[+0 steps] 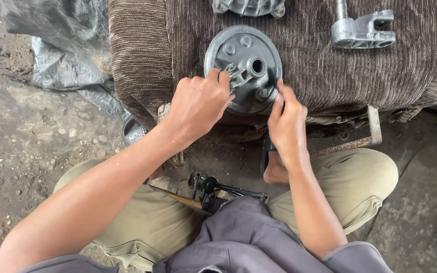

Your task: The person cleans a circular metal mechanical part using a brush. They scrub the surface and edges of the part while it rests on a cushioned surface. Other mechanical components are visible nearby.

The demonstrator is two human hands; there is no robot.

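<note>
**Steadying the round plate while I work the small arm on its face**

While the round grey metal plate lies flat near the front edge of the brown ribbed cloth, I judge the best way to handle this step is to keep it from turning: one hand pins the rim, the other works the small fitting near the middle. The plate has a raised hub with a hole and several round bosses about it, and a little metal arm lies across its face, just left of the hub.

My left hand sits over the plate's left side. Its fingers are curled close together, and the tips press on or pinch that small arm; from this angle I cannot tell whether they truly grip it or only push against it. A firm, short hold close to the pivot would serve best, I think, so the arm does not slip.

My right hand is at the plate's lower right rim. Its fingers are nearly straight and held together, tips touching the edge and bracing it, closed on nothing.

Farther back on the cloth lie a grey forked casting and part of another round casting. Below the cloth a rusty bracket juts out, and a dark tool lies on the ground by my knees.
</note>
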